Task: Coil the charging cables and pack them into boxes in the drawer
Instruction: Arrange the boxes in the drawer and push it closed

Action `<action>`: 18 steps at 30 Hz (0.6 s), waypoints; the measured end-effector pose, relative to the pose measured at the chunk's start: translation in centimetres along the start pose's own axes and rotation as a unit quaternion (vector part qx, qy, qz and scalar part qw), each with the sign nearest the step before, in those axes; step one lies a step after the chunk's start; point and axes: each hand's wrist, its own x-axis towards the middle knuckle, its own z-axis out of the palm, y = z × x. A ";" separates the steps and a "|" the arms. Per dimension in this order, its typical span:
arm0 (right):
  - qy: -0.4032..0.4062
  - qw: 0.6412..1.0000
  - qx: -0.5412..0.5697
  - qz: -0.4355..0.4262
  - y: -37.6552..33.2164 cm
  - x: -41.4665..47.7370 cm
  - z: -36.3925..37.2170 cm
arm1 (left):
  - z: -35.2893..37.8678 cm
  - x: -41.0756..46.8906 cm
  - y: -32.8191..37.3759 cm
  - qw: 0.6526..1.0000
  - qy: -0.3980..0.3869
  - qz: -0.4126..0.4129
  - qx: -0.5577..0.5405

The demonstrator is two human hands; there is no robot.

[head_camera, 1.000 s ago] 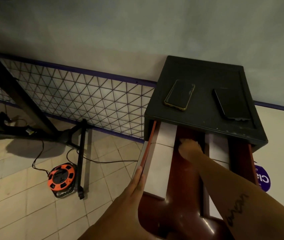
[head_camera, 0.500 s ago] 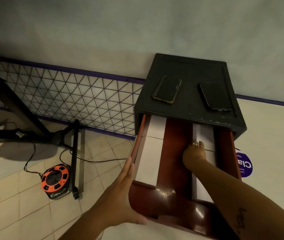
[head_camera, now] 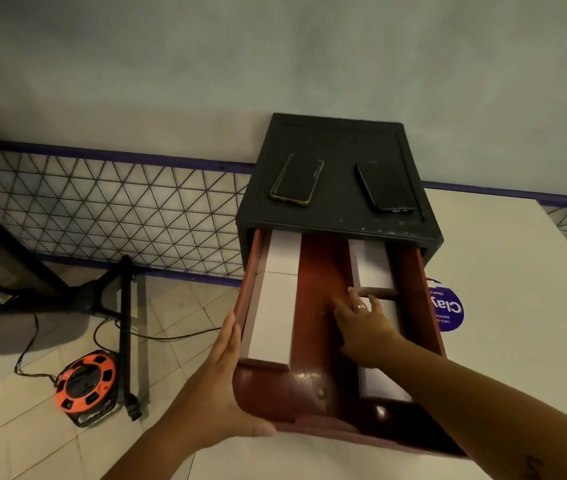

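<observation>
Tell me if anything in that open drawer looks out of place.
One thing: in the reddish-brown drawer, the right row of white boxes has a gap baring the drawer floor, beside the right hand; the left row of white boxes sits flush.

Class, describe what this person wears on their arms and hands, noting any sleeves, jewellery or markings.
Both forearms are bare, with no sleeves in view. The right hand wears a ring on one finger; a dark tattoo marks that forearm. The left hand shows no jewellery.

Two phones [head_camera: 297, 180] on cabinet [head_camera: 337, 216], boxes [head_camera: 270, 313] in open drawer [head_camera: 316, 292] below, cable reel [head_camera: 85, 381] left.
</observation>
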 end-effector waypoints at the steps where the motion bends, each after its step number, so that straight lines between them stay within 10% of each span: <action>1: -0.031 0.999 -0.012 -0.024 -0.2 -0.8 0.1 | 0.0 0.0 0.1 1.000 0.001 0.000 0.002; 18: -0.138 0.987 -0.075 -0.046 0.3 0.1 -0.1 | 0.1 0.0 0.1 1.000 0.004 -0.005 0.007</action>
